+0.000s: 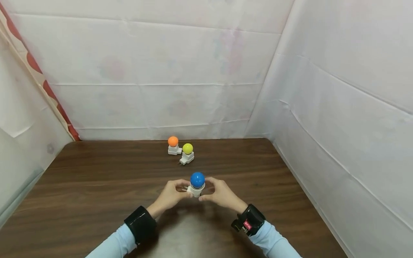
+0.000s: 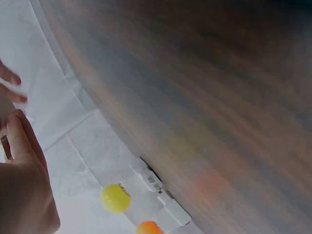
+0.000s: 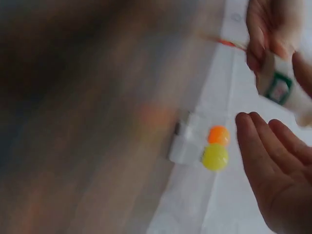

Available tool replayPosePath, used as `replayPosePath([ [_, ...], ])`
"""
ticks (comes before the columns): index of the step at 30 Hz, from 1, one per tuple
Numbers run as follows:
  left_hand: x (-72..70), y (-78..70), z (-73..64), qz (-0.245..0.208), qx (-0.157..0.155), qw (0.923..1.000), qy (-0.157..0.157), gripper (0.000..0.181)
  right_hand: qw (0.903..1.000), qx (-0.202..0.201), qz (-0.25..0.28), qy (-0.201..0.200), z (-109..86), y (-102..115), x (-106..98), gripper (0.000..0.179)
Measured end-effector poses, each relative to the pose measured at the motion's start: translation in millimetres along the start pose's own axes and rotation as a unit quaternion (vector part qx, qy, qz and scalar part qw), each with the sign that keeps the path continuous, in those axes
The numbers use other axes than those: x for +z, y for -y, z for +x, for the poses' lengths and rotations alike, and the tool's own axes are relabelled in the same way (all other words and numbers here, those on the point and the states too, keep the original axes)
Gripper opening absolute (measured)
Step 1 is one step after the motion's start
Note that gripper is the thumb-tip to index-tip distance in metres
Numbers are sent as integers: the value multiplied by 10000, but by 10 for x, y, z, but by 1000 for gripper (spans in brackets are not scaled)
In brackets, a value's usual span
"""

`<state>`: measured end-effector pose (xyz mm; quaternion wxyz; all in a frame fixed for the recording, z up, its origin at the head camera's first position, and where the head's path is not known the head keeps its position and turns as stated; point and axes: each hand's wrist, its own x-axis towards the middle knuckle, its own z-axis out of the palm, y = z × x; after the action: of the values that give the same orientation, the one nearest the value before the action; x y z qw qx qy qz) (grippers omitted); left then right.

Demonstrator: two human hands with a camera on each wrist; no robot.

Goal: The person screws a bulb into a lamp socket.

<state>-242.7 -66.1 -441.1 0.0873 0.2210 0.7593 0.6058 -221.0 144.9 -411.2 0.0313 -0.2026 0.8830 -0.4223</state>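
My left hand grips the white plug-in lamp holder from its left side, near the metal plug pins. A round blue bulb stands upright in that holder, above the tabletop. From the other side my right hand curves about the bulb and holder. The right wrist view shows a green label on the holder, and the right fingers extended apart from it, with the thumb close to its edge. The left wrist view catches only part of my left hand at its border.
Toward the back of the brown wooden table stand a yellow bulb and an orange bulb, each in a white plug-in holder. White sheeting hangs behind the table and along its sides.
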Motion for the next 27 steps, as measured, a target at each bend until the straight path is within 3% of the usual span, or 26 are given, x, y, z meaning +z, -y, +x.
replayPosePath([
  [3, -17, 40, 18, 240, 118, 9995, 165, 36, 9999, -31, -93, -104, -10, -48, 93, 43],
  [7, 5, 99, 52, 583, 246, 9974, 348, 33, 9990, -105, -327, -293, -13, -88, 163, 39],
  [13, 59, 119, 127, 1188, 295, 9922, 217, 29, 9980, -37, -506, -383, 23, -172, 178, 41],
  [16, 71, 141, 155, 1598, 363, 9863, 202, 28, 9972, -33, -648, -369, 55, -215, 193, 42],
  [22, 88, 195, 180, 2447, 540, 9674, 370, 27, 9922, 89, -1241, -94, 109, -253, 219, 37],
  [27, 86, 210, 168, 2736, 659, 9584, 469, 26, 9880, 181, -1529, 139, 142, -275, 270, 40],
])
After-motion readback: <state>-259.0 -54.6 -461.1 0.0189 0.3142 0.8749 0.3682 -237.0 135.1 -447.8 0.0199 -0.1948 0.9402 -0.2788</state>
